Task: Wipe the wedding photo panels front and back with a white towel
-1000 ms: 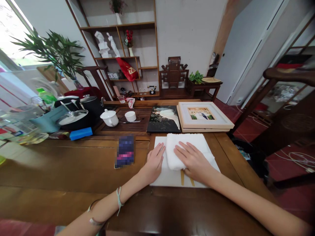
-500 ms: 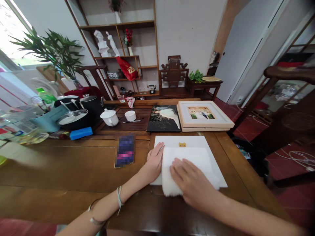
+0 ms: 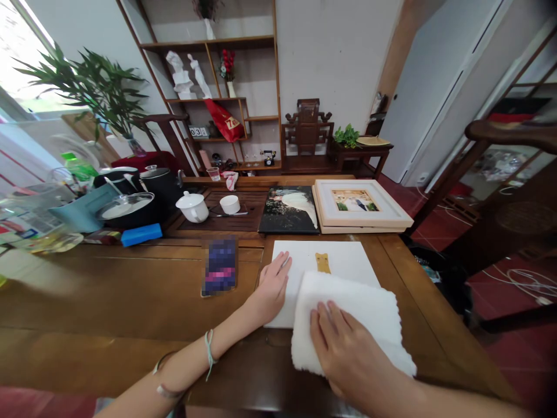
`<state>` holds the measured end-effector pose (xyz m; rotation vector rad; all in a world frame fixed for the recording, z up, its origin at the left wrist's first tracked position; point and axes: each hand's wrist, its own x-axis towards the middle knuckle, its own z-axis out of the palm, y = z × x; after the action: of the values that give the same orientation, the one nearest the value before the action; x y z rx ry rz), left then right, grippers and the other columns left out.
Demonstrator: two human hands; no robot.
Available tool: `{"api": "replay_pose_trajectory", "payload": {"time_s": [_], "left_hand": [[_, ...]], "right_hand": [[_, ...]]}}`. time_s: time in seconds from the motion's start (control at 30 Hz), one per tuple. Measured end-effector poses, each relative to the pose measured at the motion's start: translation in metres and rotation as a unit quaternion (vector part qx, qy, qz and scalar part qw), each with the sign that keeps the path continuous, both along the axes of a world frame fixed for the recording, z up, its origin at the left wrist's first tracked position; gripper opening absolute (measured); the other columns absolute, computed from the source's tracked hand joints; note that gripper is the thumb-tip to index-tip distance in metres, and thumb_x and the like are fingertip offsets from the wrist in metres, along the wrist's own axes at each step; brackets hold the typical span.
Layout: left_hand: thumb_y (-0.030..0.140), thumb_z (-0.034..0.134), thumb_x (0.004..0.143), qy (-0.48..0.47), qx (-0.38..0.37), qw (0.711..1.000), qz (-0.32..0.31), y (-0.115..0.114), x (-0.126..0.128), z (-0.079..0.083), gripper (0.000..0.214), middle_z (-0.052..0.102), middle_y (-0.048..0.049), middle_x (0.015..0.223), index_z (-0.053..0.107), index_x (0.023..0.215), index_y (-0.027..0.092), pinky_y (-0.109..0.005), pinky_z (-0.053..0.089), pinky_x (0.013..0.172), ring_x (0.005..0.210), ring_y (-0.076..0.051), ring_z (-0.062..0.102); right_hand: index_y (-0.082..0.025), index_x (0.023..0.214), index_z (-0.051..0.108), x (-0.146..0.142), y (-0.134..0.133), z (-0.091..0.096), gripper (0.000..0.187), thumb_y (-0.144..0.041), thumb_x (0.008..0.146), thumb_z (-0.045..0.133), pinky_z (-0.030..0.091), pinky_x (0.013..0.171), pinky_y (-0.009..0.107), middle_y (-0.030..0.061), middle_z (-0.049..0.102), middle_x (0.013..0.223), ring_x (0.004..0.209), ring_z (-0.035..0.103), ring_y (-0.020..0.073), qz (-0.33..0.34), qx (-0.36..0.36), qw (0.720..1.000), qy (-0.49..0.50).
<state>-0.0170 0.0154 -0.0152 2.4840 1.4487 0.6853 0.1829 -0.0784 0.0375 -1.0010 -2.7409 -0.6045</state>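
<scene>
A fluffy white cloth (image 3: 359,299) lies over the near right part of a flat white board (image 3: 293,261) and hangs past its near edge. My right hand (image 3: 342,337) rests on this cloth, fingers bent together and gripping it, so it is closed on it. On the board's left side, my left hand (image 3: 275,288) lies flat with fingers stretched out; it is open and holds the board down. A gold-coloured piece (image 3: 322,262) with small dark dots shows on the board just beyond the cloth, its lower end possibly covered.
Behind the board lie a dark picture panel (image 3: 289,210) and a pale framed photo (image 3: 363,204). A blurred-out dark item (image 3: 220,267) is left of my left hand. Farther left stand a white lidded cup (image 3: 192,207), a blue block (image 3: 141,234) and a black pan (image 3: 128,212).
My right hand has drawn the cloth toward me and slightly right, and more of the gold-coloured piece now shows. My left hand has stayed in place.
</scene>
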Motion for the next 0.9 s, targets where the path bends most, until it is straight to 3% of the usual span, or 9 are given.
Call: {"api": "replay_pose_trajectory", "payload": {"time_s": [0.1,0.27,0.5,0.7,0.8,0.9], "left_hand": [[0.017,0.027,0.095,0.014,-0.008,1.0,-0.008,0.0,-0.001,0.001,0.047,0.038,-0.018,0.149,0.041,0.14,0.01,-0.046,0.031,0.111,0.142,-0.026,0.029],[0.015,0.027,0.095,0.017,-0.011,1.0,-0.016,-0.001,-0.001,0.004,0.047,0.037,-0.0194,0.149,0.039,0.14,0.009,-0.046,0.031,0.11,0.142,-0.027,0.029],[0.013,0.031,0.093,-0.009,0.012,1.0,-0.012,-0.002,0.001,0.007,0.039,0.056,-0.0169,0.127,0.053,0.125,0.015,-0.048,0.04,0.102,0.123,-0.028,0.049],[0.014,0.032,0.093,-0.008,0.026,0.999,-0.018,-0.001,0.002,0.007,0.036,0.058,-0.0189,0.121,0.058,0.119,0.012,-0.052,0.037,0.105,0.122,-0.03,0.049],[0.014,0.031,0.093,-0.009,0.014,1.0,-0.009,-0.001,0.002,0.005,0.041,0.055,-0.0194,0.128,0.051,0.128,0.012,-0.05,0.04,0.103,0.125,-0.029,0.048],[0.014,0.029,0.094,-0.01,0.013,1.0,-0.016,-0.001,0.0,0.003,0.046,0.043,-0.0195,0.144,0.042,0.138,0.012,-0.048,0.037,0.106,0.137,-0.028,0.037]], "right_hand": [[0.0,0.117,0.06,0.007,0.024,0.002,0.054,-0.019,0.067,0.056,0.049,0.089,0.042,0.0244,0.064,0.117,0.108,0.059,0.0349,0.008,-0.056,0.998,0.025],[-0.004,0.121,0.056,0.012,0.077,0.006,0.059,-0.01,0.063,0.049,0.039,0.101,0.043,0.0209,0.058,0.127,0.121,0.048,0.0318,-0.035,-0.118,0.988,0.093],[-0.015,0.109,0.058,-0.03,0.12,0.037,0.039,-0.014,0.072,0.043,0.041,0.077,0.034,0.0124,0.068,0.102,0.094,0.059,0.0257,-0.103,-0.229,0.958,0.137],[-0.019,0.102,0.058,-0.051,0.132,0.046,0.031,-0.015,0.074,0.045,0.039,0.068,0.029,0.0085,0.069,0.098,0.089,0.063,0.0236,-0.08,-0.241,0.962,0.102],[-0.017,0.105,0.057,-0.039,0.129,0.049,0.034,-0.011,0.074,0.042,0.037,0.064,0.031,0.012,0.07,0.096,0.084,0.064,0.0258,-0.111,-0.231,0.963,0.08],[-0.015,0.104,0.058,-0.013,0.124,0.051,0.036,-0.009,0.073,0.041,0.037,0.062,0.033,0.0145,0.07,0.093,0.08,0.065,0.028,-0.149,-0.221,0.962,0.059]]}}
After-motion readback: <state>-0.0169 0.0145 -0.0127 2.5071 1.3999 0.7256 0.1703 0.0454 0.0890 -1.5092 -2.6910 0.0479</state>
